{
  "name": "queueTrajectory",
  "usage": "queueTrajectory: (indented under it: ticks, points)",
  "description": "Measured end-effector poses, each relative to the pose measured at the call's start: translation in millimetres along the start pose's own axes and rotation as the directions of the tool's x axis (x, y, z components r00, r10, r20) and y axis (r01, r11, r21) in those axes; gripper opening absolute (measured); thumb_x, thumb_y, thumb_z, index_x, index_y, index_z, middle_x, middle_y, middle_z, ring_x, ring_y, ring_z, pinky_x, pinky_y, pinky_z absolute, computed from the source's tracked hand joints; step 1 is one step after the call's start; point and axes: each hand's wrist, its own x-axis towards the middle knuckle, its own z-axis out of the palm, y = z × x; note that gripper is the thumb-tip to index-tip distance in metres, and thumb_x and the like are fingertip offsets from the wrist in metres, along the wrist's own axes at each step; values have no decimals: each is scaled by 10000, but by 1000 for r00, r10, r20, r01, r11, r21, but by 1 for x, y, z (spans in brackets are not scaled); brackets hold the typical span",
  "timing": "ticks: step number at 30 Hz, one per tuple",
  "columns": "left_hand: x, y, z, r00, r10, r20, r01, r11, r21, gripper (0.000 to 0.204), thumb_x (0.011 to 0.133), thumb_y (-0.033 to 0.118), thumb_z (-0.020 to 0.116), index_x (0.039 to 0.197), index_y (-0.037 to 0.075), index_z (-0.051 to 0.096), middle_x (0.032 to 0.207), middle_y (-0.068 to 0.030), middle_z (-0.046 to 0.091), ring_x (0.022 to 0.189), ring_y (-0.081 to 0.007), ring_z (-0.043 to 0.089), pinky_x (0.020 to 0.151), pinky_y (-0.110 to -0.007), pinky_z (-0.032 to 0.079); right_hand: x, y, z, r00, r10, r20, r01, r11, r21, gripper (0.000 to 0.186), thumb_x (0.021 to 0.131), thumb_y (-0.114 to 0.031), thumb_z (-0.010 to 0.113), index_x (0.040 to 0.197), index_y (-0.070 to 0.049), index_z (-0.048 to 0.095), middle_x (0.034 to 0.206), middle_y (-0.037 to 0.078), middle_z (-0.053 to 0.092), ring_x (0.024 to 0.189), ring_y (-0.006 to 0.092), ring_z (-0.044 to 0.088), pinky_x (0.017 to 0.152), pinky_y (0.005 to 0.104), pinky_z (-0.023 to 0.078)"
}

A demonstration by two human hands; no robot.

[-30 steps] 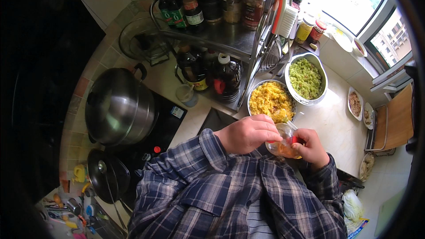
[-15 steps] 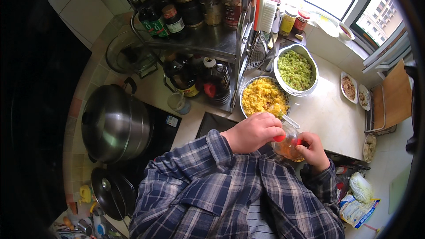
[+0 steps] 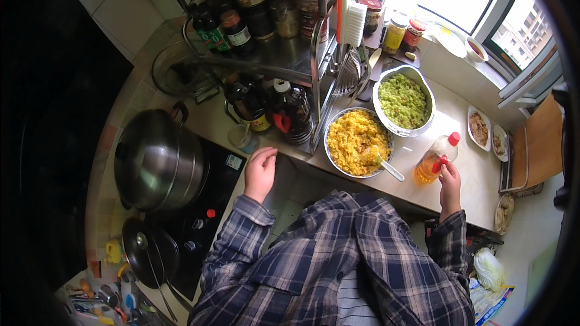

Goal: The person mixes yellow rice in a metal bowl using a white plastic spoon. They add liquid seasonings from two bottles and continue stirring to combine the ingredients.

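From where I stand, the right hand (image 3: 450, 186) is closed round the red handle (image 3: 439, 165) of a clear bottle (image 3: 428, 166) of amber liquid; its red cap (image 3: 454, 138) is on, and the bottle is over the near part of the pale counter (image 3: 468, 196), right of the bowls, though I cannot tell whether its base rests there; the left hand (image 3: 260, 175) is bare, fingers side by side and slightly bent, near a small plastic tub (image 3: 243, 138) at the counter's edge.

Between the hands sits a patterned bowl (image 3: 327, 148) of yellow food (image 3: 353, 136), a white-handled spoon (image 3: 393, 171) lying in it and over its rim; just beyond, to the right, is a white bowl (image 3: 419, 130) of green food (image 3: 400, 98).

Labels abound: on the far-left rack a dark bottle (image 3: 212, 39) wears a green one with large pale print, and the jar (image 3: 239, 36) beside it a whitish one; below, another dark bottle (image 3: 260, 123) shows yellow; at the far right, by the window, one jar (image 3: 395, 35) is yellow, its neighbour (image 3: 413, 35) red; a pale sticker (image 3: 233, 161) marks the black cooktop (image 3: 214, 184); most of the lettering is too small to read.
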Motion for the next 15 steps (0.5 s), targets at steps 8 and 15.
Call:
queueTrajectory:
  ticks: [8, 15]
  points:
    - [-61, -36, -14, 971, -237, -26, 238, 968, 77, 137, 877, 47, 649, 995, 18, 713, 1175, -129, 640, 963, -224, 666, 757, -307, 558, 23, 13, -25, 989, 38, -141, -104, 861, -499, 524, 913, -224, 636, 1363, 13, 510, 1299, 144, 584, 1080, 165, 573, 902, 333, 457]
    - [-86, -55, -20, 941, -331, -64, 331, 943, -10, 234, 882, 51, 646, 1114, 16, 652, 1165, -111, 626, 927, -197, 653, 760, -300, 554, -30, -56, 98, 845, -91, 527, 302, 894, -330, 376, 916, -57, 615, 1283, 5, 566, 1191, 127, 652, 1072, 178, 631, 939, 304, 488]
